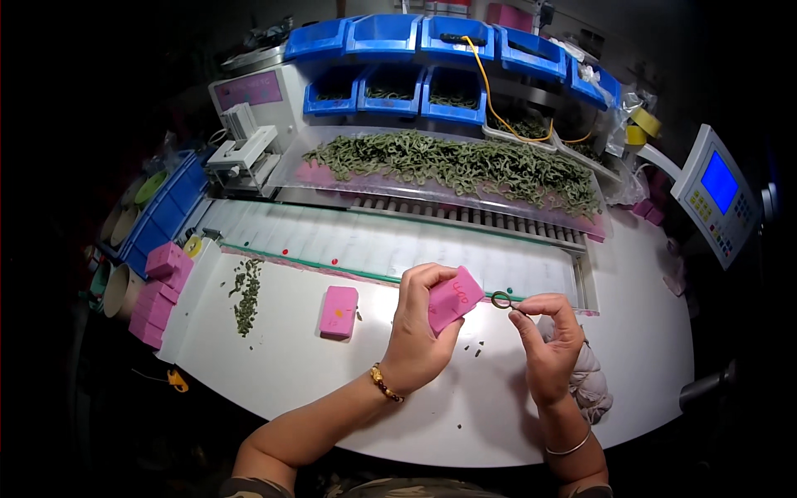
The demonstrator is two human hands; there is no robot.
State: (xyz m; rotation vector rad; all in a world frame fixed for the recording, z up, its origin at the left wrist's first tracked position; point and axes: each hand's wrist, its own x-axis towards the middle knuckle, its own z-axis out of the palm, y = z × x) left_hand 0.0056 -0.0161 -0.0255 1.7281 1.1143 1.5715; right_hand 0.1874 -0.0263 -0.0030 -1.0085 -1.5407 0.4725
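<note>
My left hand (413, 336) is wrapped round a pink block (453, 302) with red marks, tilted above the white table. Just right of it, my right hand (551, 344) pinches a thin dark green ring (495, 304) between thumb and fingertips; the ring looks apart from the block. Another pink block (339, 312) lies on the table left of my left hand. A few tiny green scraps (479, 347) are scattered below the held block. Beside my right wrist sits a bunched pale cloth (591, 378).
A pale belt (398, 246) crosses beyond my hands. Behind it, a clear tray (290, 178) bears heaped green pieces (448, 164), under blue bins (390, 91). Green scraps (246, 300) and stacked pink blocks (154, 311) are left. A control panel (716, 195) stands right, a small machine (243, 158) back left.
</note>
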